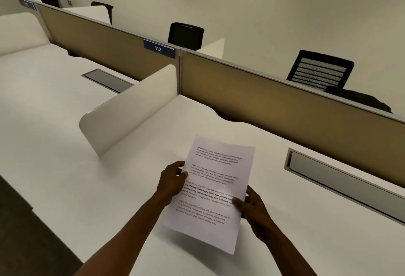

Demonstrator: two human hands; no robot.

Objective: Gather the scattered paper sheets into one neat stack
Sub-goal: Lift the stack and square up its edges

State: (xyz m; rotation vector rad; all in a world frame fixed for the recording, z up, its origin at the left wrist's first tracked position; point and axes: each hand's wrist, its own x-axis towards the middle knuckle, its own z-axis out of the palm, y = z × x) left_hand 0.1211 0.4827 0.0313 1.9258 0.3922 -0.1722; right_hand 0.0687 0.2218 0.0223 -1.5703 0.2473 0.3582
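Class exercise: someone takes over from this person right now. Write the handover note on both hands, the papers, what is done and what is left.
Left hand: grips the left edge of the paper sheets, thumb on top.
Right hand: grips their right edge, lower down.
Papers: held above the white desk, printed side up, edges looking aligned. How many sheets cannot be told.
Done: no loose sheets are visible on the desk, so gathering looks finished.
Left: square the edges if needed and set the stack down flat on the desk.
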